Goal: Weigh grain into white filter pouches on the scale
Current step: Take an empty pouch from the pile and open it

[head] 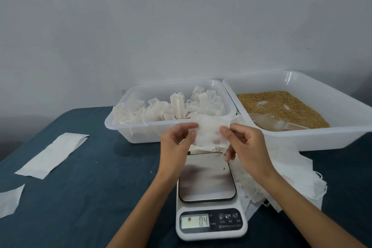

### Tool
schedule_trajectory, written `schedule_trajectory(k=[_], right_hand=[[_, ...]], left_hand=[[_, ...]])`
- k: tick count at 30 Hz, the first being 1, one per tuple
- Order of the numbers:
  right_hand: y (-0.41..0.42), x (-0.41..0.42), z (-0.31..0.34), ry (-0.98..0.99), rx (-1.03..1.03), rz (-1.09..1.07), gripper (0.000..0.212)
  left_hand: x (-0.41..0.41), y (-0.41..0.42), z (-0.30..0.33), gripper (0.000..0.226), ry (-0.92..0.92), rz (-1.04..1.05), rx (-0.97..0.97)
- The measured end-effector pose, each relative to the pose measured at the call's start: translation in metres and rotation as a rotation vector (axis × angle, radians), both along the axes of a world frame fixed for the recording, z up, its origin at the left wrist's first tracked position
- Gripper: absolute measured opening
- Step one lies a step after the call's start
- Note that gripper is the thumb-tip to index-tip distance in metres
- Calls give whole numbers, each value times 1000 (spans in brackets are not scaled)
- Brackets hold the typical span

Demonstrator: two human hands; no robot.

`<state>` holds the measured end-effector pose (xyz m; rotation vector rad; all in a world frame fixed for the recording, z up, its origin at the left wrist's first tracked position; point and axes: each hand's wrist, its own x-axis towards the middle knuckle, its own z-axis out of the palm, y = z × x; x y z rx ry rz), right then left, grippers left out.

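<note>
An empty white filter pouch point(209, 129) hangs above the far edge of the scale point(207, 179), held between both hands. My left hand point(177, 143) pinches its left edge, and my right hand point(244, 143) pinches its right edge. The scale's steel platform is bare and its display point(194, 221) reads 0.4. A white tray point(330, 135) at the right holds golden grain point(281, 104) and a pale scoop point(275, 123). A second white tray point(141, 131) behind my hands holds several filled pouches point(173, 108).
A heap of empty pouches point(287, 175) lies right of the scale on the dark blue tablecloth. Two flat white sheets lie at the left point(52, 155), point(10, 200). A pale wall stands close behind the trays.
</note>
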<state>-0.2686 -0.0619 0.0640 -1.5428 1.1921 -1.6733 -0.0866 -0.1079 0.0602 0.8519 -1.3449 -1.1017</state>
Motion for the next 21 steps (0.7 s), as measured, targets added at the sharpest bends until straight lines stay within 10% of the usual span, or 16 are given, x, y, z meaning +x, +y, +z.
schedule_trajectory(k=[21], right_hand=[[14, -14, 19, 265, -62, 12, 56]], left_hand=[[3, 1, 9, 14, 72, -90, 145]])
